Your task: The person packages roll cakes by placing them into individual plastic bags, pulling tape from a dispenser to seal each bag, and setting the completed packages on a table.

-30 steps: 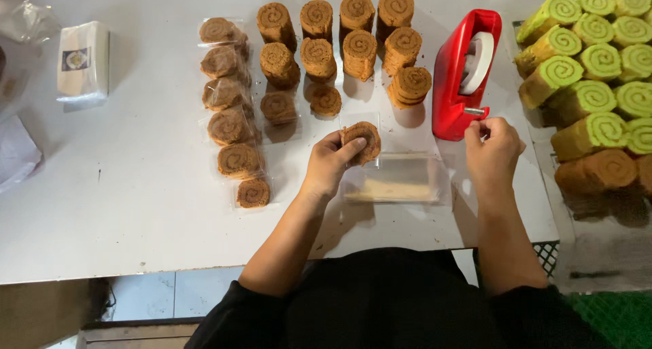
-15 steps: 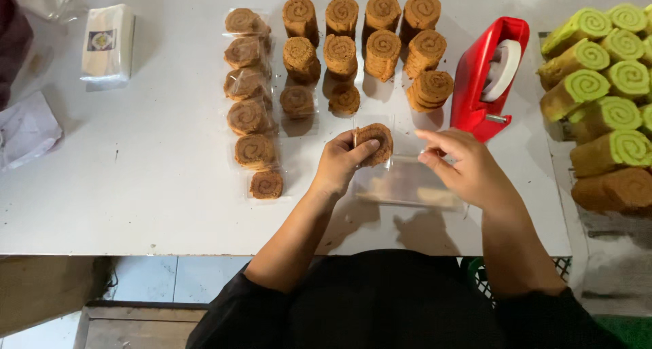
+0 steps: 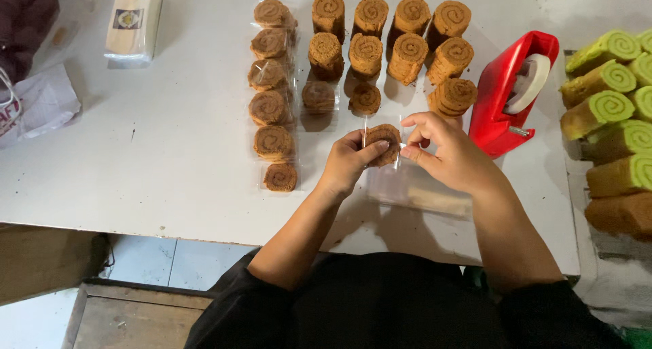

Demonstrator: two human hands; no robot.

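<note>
Brown swirl-patterned cake slice in clear plastic wrap [image 3: 384, 142] sits pinched between both hands above the white tabletop [image 3: 170, 152]; the left hand [image 3: 348, 164] covers its left edge, and the right hand [image 3: 445, 151] nips the film with fingertips pressed together. Green-swirled roll cakes [image 3: 611, 111] are cut off at the right edge. Pale floor tiles [image 3: 146, 261] show below the table. Just beside the right hand stands a red tape dispenser [image 3: 506, 94]. Wrapped brown slices [image 3: 272, 94] lie in a column, and unwrapped brown rolls [image 3: 387, 37] stand behind.
</note>
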